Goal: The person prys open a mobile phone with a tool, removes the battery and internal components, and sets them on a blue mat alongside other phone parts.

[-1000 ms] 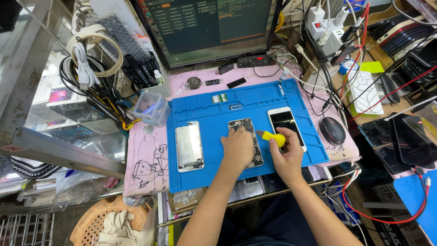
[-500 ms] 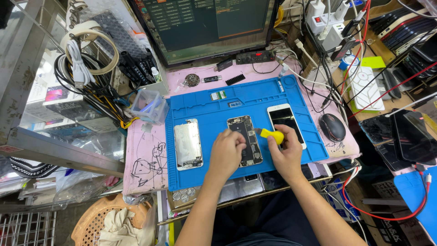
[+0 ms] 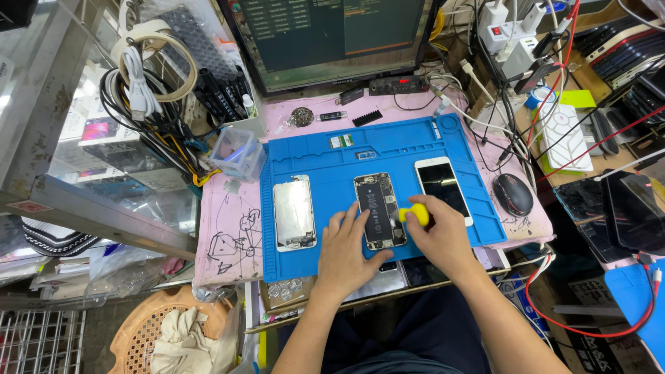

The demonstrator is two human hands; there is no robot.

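Note:
An opened phone body [image 3: 378, 208] with its dark battery showing lies in the middle of a blue work mat [image 3: 325, 166]. My left hand [image 3: 350, 249] rests on the mat with its fingertips against the phone's lower left edge. My right hand [image 3: 441, 239] grips a yellow-handled screwdriver [image 3: 414, 212], whose handle sits at the phone's right side; the tip is hidden. A detached screen panel [image 3: 294, 212] lies face down to the left. A white phone [image 3: 443, 188] with a dark screen lies to the right.
A monitor [image 3: 332, 34] stands behind the mat. A black mouse [image 3: 512, 194] sits right of the mat. A small clear plastic box [image 3: 237, 154] stands at the mat's upper left. Tangled cables and power strips [image 3: 506, 41] crowd the back right. A basket with rags [image 3: 166, 332] is below left.
My left hand has slid down off the open phone, uncovering its battery; only its fingertips touch its edge now. My right hand with the screwdriver has stayed beside the phone.

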